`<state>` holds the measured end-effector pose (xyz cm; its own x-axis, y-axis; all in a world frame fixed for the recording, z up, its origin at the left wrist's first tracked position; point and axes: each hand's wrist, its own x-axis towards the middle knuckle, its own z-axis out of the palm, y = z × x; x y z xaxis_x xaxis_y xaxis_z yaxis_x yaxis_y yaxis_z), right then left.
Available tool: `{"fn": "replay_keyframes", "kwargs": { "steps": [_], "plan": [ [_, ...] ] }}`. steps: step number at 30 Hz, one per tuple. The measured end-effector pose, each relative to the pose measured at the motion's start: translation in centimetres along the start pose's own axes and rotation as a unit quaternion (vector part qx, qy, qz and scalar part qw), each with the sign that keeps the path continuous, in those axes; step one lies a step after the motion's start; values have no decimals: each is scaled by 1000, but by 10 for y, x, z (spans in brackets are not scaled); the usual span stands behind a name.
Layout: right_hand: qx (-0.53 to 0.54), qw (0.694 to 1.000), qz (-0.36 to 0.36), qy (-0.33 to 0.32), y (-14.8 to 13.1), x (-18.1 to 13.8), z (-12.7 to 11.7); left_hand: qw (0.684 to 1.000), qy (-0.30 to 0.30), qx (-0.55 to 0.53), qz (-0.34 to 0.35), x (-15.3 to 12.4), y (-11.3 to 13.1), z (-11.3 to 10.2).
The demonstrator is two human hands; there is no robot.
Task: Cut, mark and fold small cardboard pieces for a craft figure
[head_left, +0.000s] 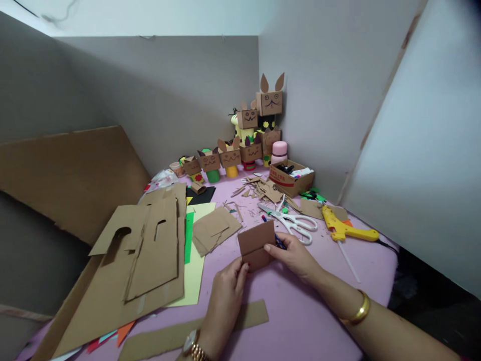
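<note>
Both hands hold a small creased piece of cardboard (256,238) over the pink table. My left hand (228,286), with a watch on its wrist, pinches the lower left corner. On the right edge, my right hand (293,253) grips the piece with its thumb on the front face. A dark blue patterned pen or pencil (279,241) pokes out behind the cardboard by the right fingers; its grip is partly hidden. White-handled scissors (291,219) lie just beyond. Below the left forearm rests a long cardboard strip (169,337).
Large cardboard sheets (154,260) and yellow paper (199,281) cover the left side. A yellow glue gun (343,228) lies at right. Scraps (266,189), an open box (287,183), a pink flask (279,151) and several cardboard animal figures (230,156) stand or lie at the back.
</note>
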<state>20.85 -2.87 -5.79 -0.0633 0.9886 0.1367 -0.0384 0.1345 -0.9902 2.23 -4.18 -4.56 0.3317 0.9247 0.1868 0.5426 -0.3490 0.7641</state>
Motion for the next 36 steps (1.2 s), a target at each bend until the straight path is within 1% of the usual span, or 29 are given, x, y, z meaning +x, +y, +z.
{"fn": "replay_keyframes", "kwargs": {
  "steps": [6, 18, 24, 30, 36],
  "plan": [
    [-6, 1000, -10, 1, -1, -1, 1, 999, 28, 16, 24, -1, -2, 0],
    [-7, 1000, -18, -9, -1, -1, 2, 1000, -1, 9, 2, 1, -4, -1],
    [-28, 998, -25, -42, -5, -1, -5, 1000, 1, 13, 1, 0, -3, -3],
    [-79, 996, -31, -16, -1, 0, -1, 1000, 7, 22, 5, -1, -3, -1],
    [-96, 995, -30, 3, 2, -2, 3, 1000, 7, 27, 6, 1, -3, 0]
  ]
}}
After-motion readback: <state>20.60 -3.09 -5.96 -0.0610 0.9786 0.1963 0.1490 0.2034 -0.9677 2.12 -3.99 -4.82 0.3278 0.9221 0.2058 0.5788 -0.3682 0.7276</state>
